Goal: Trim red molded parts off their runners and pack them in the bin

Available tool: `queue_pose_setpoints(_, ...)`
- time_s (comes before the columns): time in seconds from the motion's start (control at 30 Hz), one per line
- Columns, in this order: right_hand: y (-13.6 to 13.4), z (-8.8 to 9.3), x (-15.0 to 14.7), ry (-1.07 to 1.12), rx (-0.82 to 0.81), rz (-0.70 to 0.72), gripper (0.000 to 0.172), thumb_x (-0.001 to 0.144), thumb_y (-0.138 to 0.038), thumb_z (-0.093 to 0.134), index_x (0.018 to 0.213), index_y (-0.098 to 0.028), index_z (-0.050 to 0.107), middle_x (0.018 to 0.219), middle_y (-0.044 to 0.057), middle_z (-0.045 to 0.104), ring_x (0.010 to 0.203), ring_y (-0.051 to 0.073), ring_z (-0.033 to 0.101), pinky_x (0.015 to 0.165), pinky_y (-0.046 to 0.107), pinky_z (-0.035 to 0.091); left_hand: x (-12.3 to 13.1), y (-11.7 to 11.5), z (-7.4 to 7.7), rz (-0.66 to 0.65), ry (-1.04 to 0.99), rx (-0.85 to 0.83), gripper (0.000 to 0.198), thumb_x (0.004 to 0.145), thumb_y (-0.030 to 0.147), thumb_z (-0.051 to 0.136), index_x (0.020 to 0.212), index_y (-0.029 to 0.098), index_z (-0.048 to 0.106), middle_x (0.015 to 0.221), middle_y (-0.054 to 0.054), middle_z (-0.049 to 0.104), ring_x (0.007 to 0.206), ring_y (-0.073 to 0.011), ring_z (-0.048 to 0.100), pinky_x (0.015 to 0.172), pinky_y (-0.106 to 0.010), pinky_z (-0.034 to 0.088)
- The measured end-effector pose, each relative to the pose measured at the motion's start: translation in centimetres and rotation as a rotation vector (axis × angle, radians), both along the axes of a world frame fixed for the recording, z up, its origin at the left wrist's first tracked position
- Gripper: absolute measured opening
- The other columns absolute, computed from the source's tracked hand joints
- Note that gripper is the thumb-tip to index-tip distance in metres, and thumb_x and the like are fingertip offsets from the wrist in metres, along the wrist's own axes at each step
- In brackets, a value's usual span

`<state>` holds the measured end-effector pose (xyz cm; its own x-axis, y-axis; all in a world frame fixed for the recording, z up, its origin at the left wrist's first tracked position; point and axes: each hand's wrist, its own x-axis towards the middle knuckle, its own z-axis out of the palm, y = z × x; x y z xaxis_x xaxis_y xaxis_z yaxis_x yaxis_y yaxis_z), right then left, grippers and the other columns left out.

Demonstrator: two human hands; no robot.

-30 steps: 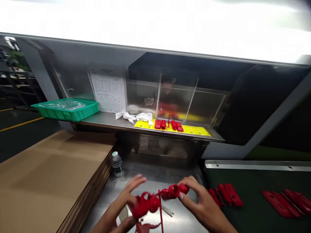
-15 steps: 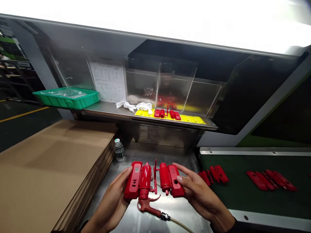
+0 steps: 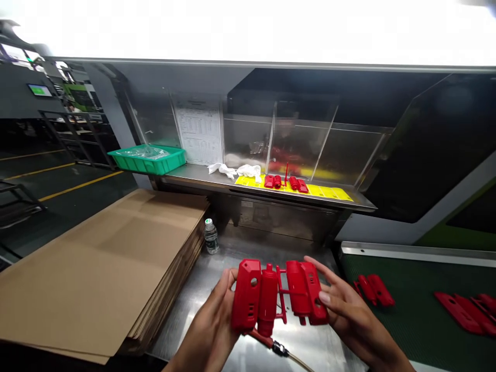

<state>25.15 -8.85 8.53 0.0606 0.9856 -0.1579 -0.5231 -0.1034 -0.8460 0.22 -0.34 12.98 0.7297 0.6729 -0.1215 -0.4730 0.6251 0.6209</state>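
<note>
Leftward, at 9 o'clock, sits a stack of cardboard sheets (image 3: 96, 258). Over the steel bench (image 3: 194, 305), the left hand (image 3: 211, 330) curls round a red plastic moulding (image 3: 251, 294), held at 6 o'clock; the right hand (image 3: 349, 310) spreads, fingers (image 3: 323, 297) cupping its right end. Red parts (image 3: 461, 312) lie on the green belt (image 3: 411, 279) at 3 o'clock.

Left hand (image 3: 209, 330), right hand (image 3: 351, 310) holding red molded plastic parts (image 3: 248, 294) above steel bench (image 3: 189, 299).

No lettering is legible: the printed sheet (image 3: 198, 132) at 11 o'clock and the small green screen (image 3: 39, 90) at 10 o'clock are too small to read.
</note>
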Motion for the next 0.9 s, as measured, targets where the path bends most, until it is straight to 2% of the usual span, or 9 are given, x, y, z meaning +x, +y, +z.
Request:
queue_pose_setpoints(0.1,-0.2,-0.4,-0.3,-0.015,0.058,0.027,0.072,0.087,-0.024,0.071,0.149,-0.031,0.036,0.121,0.011,0.07,0.111,0.026,0.066,0.093,0.04,0.052,-0.6,-0.2,-0.4,0.013,0.011,0.041,0.041,0.1,0.05,0.038,0.116,0.022,0.063,0.111,-0.008,0.072,0.107,-0.0252,0.064,0.096,-0.038,0.045)
queue_pose_setpoints(0.23,-0.5,-0.9,-0.7,-0.049,0.079,0.01,0.07,0.083,-0.028,0.076,0.144,-0.03,0.043,0.124,0.013,0.069,0.115,0.03,0.065,0.094,0.044,0.052,-1.8,0.0,-0.9,0.009,-0.014,0.151,0.04,0.096,0.052,0.045,0.11,0.021,0.066,0.096,-0.01,0.073,0.105,-0.0297,0.065,0.095,-0.042,0.047)
queue_pose_setpoints(0.33,-0.6,-0.7,-1.6,-0.11,0.054,0.009,0.068,0.082,-0.03,0.078,0.142,-0.03,0.046,0.123,0.013,0.07,0.112,0.03,0.066,0.088,0.042,0.055,-3.0,0.6,-1.9,0.079,-0.004,0.136,0.039,0.095,0.049,0.05,0.119,0.023,0.065,0.105,-0.009,0.074,0.111,-0.0295,0.065,0.095,-0.038,0.049)
queue_pose_setpoints(0.53,0.4,1.9,-5.0,-0.13,0.065,0.033,0.077,0.083,-0.033,0.078,0.147,-0.02,0.036,0.108,0.015,0.075,0.09,0.026,0.073,0.077,0.04,0.057,-5.1,2.8,-4.5,0.15,0.028,-0.06,0.055,0.095,0.032,0.055,0.148,0.032,0.043,0.124,-0.006,0.073,0.118,-0.0277,0.065,0.1,-0.038,0.051)
queue_pose_setpoints(0.6,0.8,2.8,-6.0,-0.123,0.064,-0.001,0.077,0.083,-0.035,0.078,0.146,-0.018,0.037,0.1,0.014,0.076,0.084,0.024,0.073,0.073,0.037,0.057,-5.2,3.4,-5.1,0.158,0.062,-0.099,0.055,0.096,0.027,0.054,0.149,0.03,0.042,0.126,-0.008,0.072,0.118,-0.028,0.066,0.104,-0.04,0.05)
queue_pose_setpoints(0.67,1.3,3.5,-6.6,-0.106,0.056,-0.038,0.07,0.084,-0.037,0.077,0.142,-0.016,0.042,0.093,0.011,0.076,0.081,0.021,0.072,0.072,0.033,0.056,-5.0,3.9,-5.4,0.167,0.094,-0.089,0.049,0.097,0.022,0.053,0.146,0.024,0.049,0.125,-0.011,0.073,0.118,-0.0291,0.066,0.107,-0.045,0.049)
queue_pose_setpoints(0.77,2.2,4.1,-6.6,-0.09,0.043,-0.059,0.056,0.088,-0.039,0.073,0.133,-0.015,0.052,0.086,0.008,0.074,0.072,0.016,0.069,0.065,0.028,0.056,-4.7,4.3,-5.8,0.112,0.041,-0.064,0.04,0.1,0.028,0.048,0.134,0.013,0.062,0.126,-0.019,0.07,0.123,-0.0344,0.062,0.108,-0.054,0.047)
queue_pose_setpoints(0.83,2.7,4.0,-6.0,-0.092,0.054,-0.054,0.048,0.091,-0.038,0.068,0.129,-0.013,0.056,0.083,0.008,0.072,0.068,0.015,0.067,0.063,0.028,0.056,-4.6,4.5,-5.9,0.021,-0.071,-0.085,0.05,0.101,0.041,0.042,0.132,0.009,0.062,0.132,-0.022,0.065,0.126,-0.0394,0.058,0.107,-0.061,0.044)
queue_pose_setpoints(0.9,3.3,3.7,-5.1,-0.092,0.062,-0.039,0.041,0.094,-0.038,0.062,0.125,-0.011,0.059,0.081,0.008,0.071,0.066,0.014,0.065,0.061,0.029,0.058,-4.5,4.7,-5.6,-0.072,-0.14,-0.12,0.061,0.101,0.049,0.035,0.138,0.006,0.055,0.139,-0.026,0.059,0.129,-0.0428,0.054,0.108,-0.065,0.041)
